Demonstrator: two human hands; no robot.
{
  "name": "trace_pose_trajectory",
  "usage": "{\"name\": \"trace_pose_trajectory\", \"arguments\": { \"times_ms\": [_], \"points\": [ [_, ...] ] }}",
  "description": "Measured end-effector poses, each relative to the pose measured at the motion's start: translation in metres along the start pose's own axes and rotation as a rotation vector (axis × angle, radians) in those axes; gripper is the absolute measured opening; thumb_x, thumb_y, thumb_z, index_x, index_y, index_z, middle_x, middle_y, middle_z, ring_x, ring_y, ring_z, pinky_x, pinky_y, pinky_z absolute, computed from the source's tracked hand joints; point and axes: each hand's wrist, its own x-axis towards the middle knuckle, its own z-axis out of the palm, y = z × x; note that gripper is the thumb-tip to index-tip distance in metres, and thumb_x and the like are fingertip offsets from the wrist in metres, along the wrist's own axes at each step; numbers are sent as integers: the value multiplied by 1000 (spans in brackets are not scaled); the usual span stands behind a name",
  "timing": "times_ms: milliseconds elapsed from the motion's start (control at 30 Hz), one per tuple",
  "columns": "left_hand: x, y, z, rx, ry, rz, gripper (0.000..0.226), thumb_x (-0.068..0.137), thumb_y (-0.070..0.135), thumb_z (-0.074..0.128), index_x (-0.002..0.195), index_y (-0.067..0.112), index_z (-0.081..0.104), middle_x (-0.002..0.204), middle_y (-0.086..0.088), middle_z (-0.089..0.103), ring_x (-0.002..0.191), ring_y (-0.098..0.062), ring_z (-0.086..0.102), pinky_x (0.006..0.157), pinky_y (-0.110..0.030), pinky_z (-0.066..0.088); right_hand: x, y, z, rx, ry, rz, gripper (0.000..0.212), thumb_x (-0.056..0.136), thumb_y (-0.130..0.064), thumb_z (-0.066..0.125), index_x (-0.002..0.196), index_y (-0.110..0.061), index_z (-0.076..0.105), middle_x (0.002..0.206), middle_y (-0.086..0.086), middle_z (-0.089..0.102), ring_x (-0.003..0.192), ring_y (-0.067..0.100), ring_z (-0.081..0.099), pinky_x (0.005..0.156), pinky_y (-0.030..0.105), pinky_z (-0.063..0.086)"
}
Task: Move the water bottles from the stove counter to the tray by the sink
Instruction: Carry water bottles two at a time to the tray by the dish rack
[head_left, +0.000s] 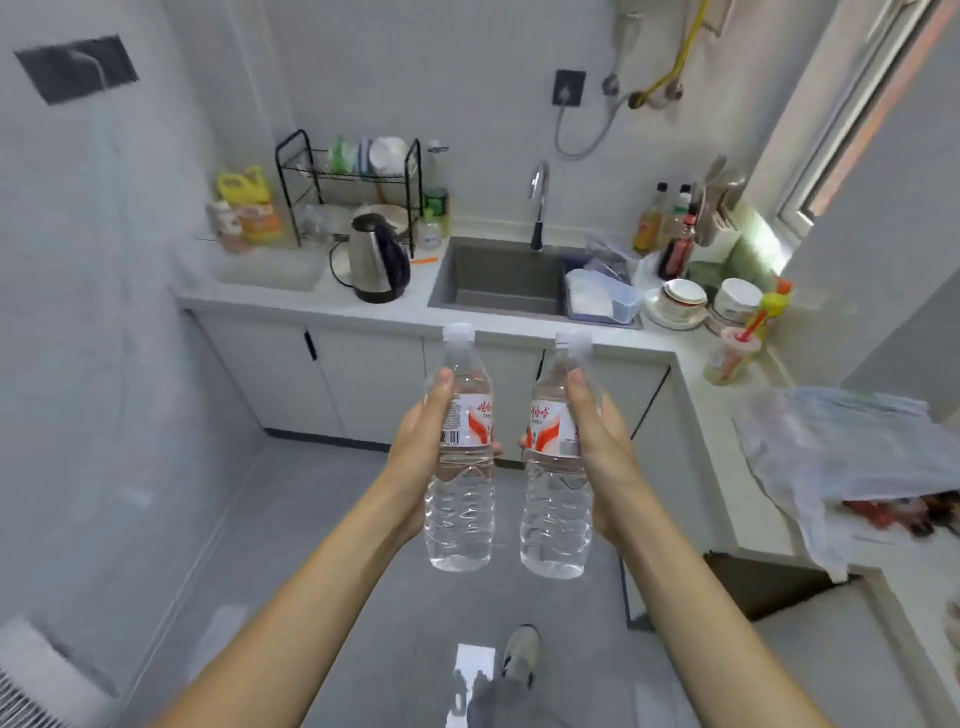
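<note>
Centre frame, mid-air above the floor, short of the sink counter (311, 306): both bottles are in hand, none on a surface.

- Left hand (415, 441) wraps the left bottle (460, 514) at label height. Thumb runs up the near side, fingertips (496, 449) show round the far side. Firm full-hand grip.
- Right hand (602, 436) mirrors it on the right bottle (555, 519): thumb up the near side, fingers curled round the label.
- Both bottles are upright, caps on and up, long axis roughly vertical. The right one leans slightly right at the top. They sit side by side, close but apart.

Target is ahead, in the upper half of the frame. The sink (498, 299) lies dead ahead of the gap between the bottles. Two tray candidates:
- translucent shallow tray (270, 275), upper left, on the counter past the kettle (376, 260);
- clear plastic bin (626, 301) sitting over the sink's right edge.

Can't tell which one the task means.

Judgement: transport phase, pick done, place not started. If it's the left tray, the left hand is nearer and the right has to cross over the kettle side. If it's the bin, the right hand is nearer and the bin already holds something pale. Either way the bottles go down base-first with no reorientation needed. Risk: the kettle and its cord crowd the left tray, and stacked cups (680, 299) sit just right of the bin.
</note>
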Motion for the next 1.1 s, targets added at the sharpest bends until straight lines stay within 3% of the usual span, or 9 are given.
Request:
{"name": "trace_pose_trajectory", "arguments": {
  "times_ms": [133, 233, 433, 567, 667, 733, 900, 1033, 1100],
  "points": [
    [52, 20, -47, -55, 149, 33, 74, 77, 79, 63, 118, 18, 74, 93, -14, 77, 85, -35, 79, 66, -39, 65, 78, 4, 62, -25, -141, 25, 72, 73, -84, 67, 123, -32, 61, 95, 9, 79, 87, 32, 79, 80, 50, 64],
    [92, 40, -73, -132, 245, 39, 78, 70, 83, 70, 117, 19, 74, 94, -15, 78, 84, -33, 78, 65, -37, 63, 140, 0, 104, -15, -250, 56, 74, 70, -84, 69, 120, -29, 63, 94, 7, 79, 84, 30, 79, 77, 47, 64],
    [169, 88, -125, -149, 459, 92, 81, 56, 91, 75, 104, 26, 79, 94, -14, 78, 86, -36, 79, 64, -39, 62, 249, -25, 180, -23, -468, 61, 37, 87, -68, 68, 104, -36, 67, 88, 9, 77, 75, 32, 77, 66, 43, 63],
    [202, 102, -153, -211, 592, 97, 99, 46, 94, 76, 112, 20, 76, 92, -15, 78, 83, -35, 80, 61, -38, 62, 298, -30, 224, -57, -579, 86, 39, 88, -68, 67, 106, -34, 67, 87, 8, 77, 74, 30, 77, 65, 40, 64],
    [221, 111, -172, -191, 643, 113, 102, 50, 95, 72, 116, 17, 74, 95, -16, 80, 83, -33, 80, 59, -35, 61, 327, -25, 255, -69, -636, 92, 36, 82, -73, 66, 101, -43, 70, 96, 5, 79, 84, 26, 78, 75, 42, 65],
    [233, 119, -187, -160, 668, 116, 97, 57, 95, 68, 116, 18, 75, 99, -17, 80, 84, -33, 81, 60, -35, 62, 342, -23, 275, -77, -679, 105, 41, 80, -73, 66, 104, -40, 70, 97, 8, 79, 84, 26, 78, 72, 39, 64],
    [277, 136, -238, -148, 690, 132, 87, 53, 98, 66, 104, 30, 82, 102, -14, 81, 90, -33, 80, 64, -35, 63, 387, -17, 330, -95, -748, 120, 16, 86, -69, 66, 91, -55, 70, 99, 16, 77, 82, 30, 78, 72, 40, 64],
    [329, 152, -291, -138, 672, 142, 84, 50, 100, 65, 97, 33, 82, 98, -14, 81, 86, -32, 81, 63, -35, 63, 437, -8, 378, -131, -730, 112, 27, 82, -72, 68, 96, -49, 71, 104, 14, 78, 90, 30, 78, 78, 42, 65],
    [359, 164, -319, -125, 647, 145, 81, 50, 101, 64, 92, 34, 81, 95, -14, 80, 84, -33, 80, 63, -35, 63, 466, -6, 405, -123, -731, 101, 26, 78, -75, 70, 93, -54, 72, 103, 6, 80, 90, 25, 79, 72, 36, 64]
  ]
}}
